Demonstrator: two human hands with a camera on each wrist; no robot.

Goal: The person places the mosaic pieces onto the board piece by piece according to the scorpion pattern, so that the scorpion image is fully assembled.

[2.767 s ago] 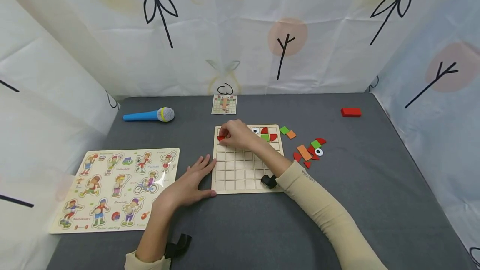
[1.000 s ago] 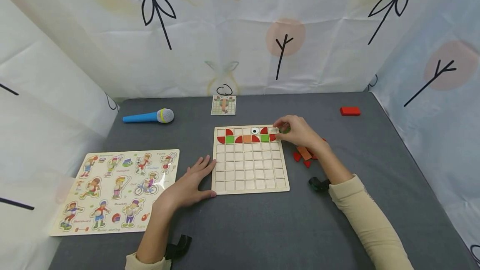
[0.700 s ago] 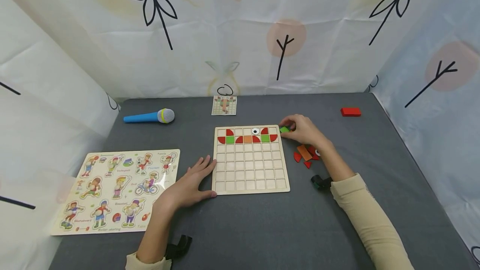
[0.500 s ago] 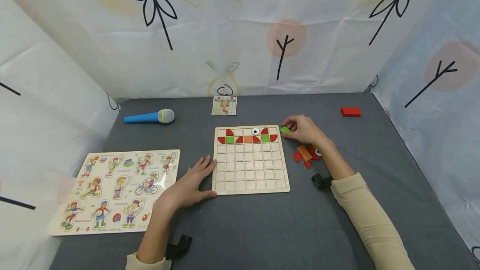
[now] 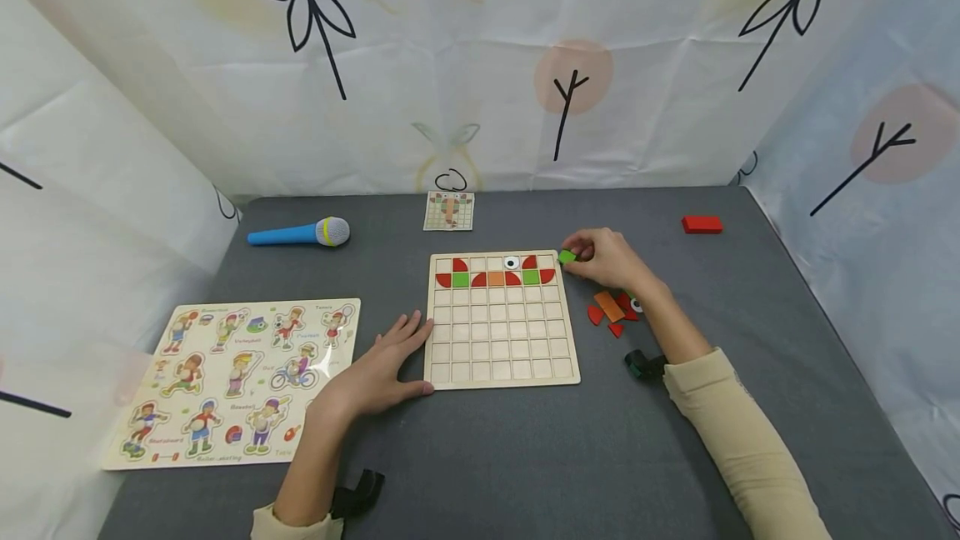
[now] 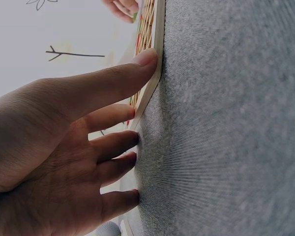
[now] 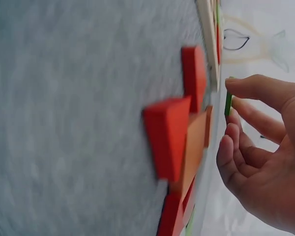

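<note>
A wooden grid board [image 5: 498, 348] lies mid-table, its top two rows partly filled with red quarter-round, green and orange square tiles and one eye tile [image 5: 512, 262]. Just off its upper right corner, my right hand [image 5: 611, 261] pinches a green square tile [image 5: 567, 257] between thumb and fingers. The right wrist view shows that green tile [image 7: 228, 103] edge-on at the fingertips. My left hand [image 5: 375, 373] rests beside the board's left side with fingers spread. In the left wrist view its thumb [image 6: 146, 58] touches the board's edge.
Loose red tiles [image 5: 595, 315] and an orange tile [image 5: 609, 307] lie right of the board, partly behind my right arm. A picture card [image 5: 449, 212] stands at the back. Around are a toy microphone [image 5: 292, 234], a sports picture board [image 5: 247, 394] and a red block [image 5: 702, 225].
My right hand has left a red quarter-round tile at the board's upper left and crossed to the right. It has taken hold of the green square tile. My left hand has stayed put.
</note>
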